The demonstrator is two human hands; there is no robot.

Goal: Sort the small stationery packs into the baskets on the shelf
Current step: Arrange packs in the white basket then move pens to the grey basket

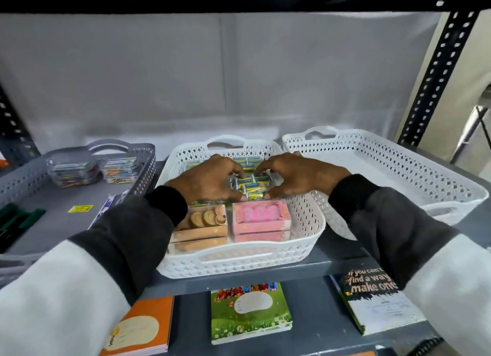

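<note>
Packs of small yellow-and-blue stationery (251,181) lie heaped in the far half of the middle white basket (305,222), which sits at the front edge of the grey shelf (332,260). Both hands are down inside this basket, on either side of the heap. The left hand (210,178) is curled with its fingers bent onto the packs from the left; the right hand (297,177) mirrors it from the right, fingertips touching the packs. Whether either hand has actually gripped a pack cannot be told.

In the near half of the same basket stand a tan box (202,226) on the left and a pink box (260,218) on the right, side by side and touching.

Just right of it lies a second white basket (398,167), nothing visible inside. To the left a grey basket (140,167) holds clear packs of colourful items (95,169) toward its far end. A small yellow label (80,208) lies on that basket's floor.

On the lower shelf, below the front edge, rest an orange notebook (140,326), a green notebook (249,313) and a dark-covered notebook with printed lettering (372,297).
</note>
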